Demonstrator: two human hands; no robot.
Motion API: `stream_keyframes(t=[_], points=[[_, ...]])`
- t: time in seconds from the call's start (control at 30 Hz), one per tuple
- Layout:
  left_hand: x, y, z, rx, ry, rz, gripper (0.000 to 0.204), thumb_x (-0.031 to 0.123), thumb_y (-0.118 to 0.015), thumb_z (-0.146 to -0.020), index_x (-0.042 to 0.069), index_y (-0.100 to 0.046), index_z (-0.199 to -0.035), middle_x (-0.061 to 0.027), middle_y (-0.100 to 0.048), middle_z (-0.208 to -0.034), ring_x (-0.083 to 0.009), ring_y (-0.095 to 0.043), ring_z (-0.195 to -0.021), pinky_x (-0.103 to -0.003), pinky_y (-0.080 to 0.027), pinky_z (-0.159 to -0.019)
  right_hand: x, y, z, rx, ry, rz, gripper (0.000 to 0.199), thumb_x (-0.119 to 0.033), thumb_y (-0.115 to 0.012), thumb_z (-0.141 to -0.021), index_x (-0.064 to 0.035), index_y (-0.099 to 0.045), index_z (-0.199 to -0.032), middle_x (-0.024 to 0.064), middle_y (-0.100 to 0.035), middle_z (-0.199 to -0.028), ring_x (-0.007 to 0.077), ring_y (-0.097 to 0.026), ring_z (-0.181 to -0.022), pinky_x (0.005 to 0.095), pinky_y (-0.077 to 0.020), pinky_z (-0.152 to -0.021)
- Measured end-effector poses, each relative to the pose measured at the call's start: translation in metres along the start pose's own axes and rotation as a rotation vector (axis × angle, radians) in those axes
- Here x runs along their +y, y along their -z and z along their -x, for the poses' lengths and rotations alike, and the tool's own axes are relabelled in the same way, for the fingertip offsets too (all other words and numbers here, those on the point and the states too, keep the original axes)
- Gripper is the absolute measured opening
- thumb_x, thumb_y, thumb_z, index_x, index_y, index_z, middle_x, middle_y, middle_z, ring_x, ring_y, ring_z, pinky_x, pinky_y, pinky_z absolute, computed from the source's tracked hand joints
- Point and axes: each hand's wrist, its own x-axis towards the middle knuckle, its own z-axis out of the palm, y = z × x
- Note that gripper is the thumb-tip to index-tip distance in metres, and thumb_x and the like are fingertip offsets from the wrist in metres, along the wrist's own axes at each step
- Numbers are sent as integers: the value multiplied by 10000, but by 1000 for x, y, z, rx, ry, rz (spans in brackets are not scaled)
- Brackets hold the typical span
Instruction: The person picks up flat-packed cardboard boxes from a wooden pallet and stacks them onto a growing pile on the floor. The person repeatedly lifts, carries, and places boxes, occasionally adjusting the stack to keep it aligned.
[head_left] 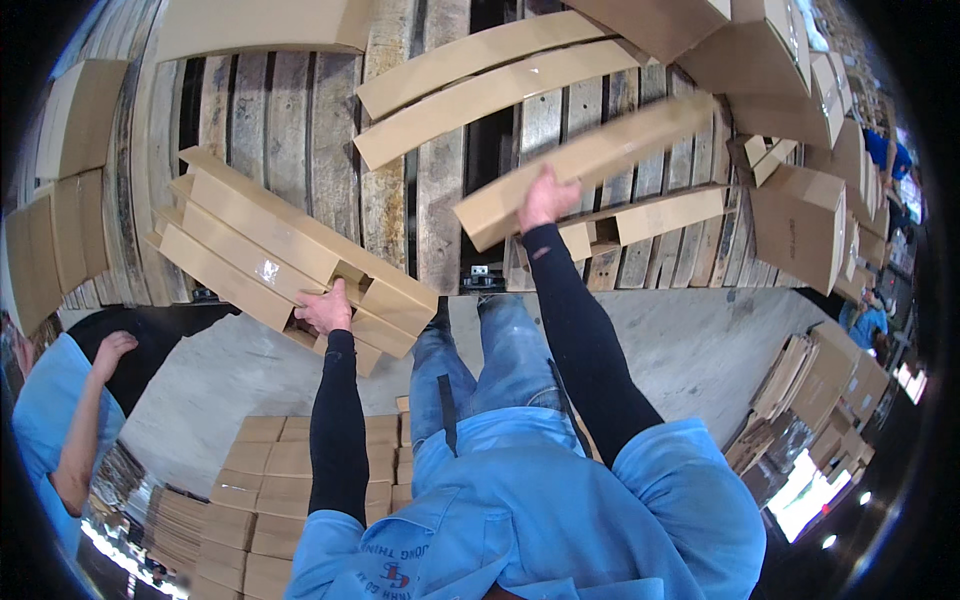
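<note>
Two long flat cardboard boxes are in this person's grip: the left hand (325, 308) clasps the near end of a bundle of boxes (285, 255) tilted above the wooden pallet (440, 190), fingers mostly hidden beneath it; the right hand (547, 198) grips the edge of a single long box (590, 165) held higher. More loose boxes (480, 75) lie on the slats; a stack of boxes (275, 480) below is partly covered by a black sleeve

— What lies beyond the work in hand?
— Weathered grey wooden pallet (290, 120) far centre; two long flat brown cardboard cartons (480, 85) resting on it.
— Elsewhere?
— Stacked brown cartons (800, 215) right; co-worker in light blue shirt (50, 410) near left.
</note>
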Motion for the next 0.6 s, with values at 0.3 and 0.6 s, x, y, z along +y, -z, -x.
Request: stream_keyframes(t=[0.3, 0.6], points=[[0, 0, 3, 44, -25, 43, 823, 373, -749, -649, -2, -328, -1248, -285, -380, -1168, -460, -512, -1045, -523, -474, -871, 23, 36, -48, 79, 166, 573, 588, -200, -716, -769, 131, -471, -1188, 273, -572, -1150, 363, -563, -1078, 415, -444, -948], [0, -1, -2, 20, -28, 38, 906, 397, -744, -655, 2, -286, -1331, -284, -360, -1197, -467, -520, -1041, -526, -476, -874, -58, -108, 41, -721, -622, -335, 382, -201, -728, -822, 12, -550, -1085, 105, -597, -1072, 219, -571, -914, 329, -453, -743]])
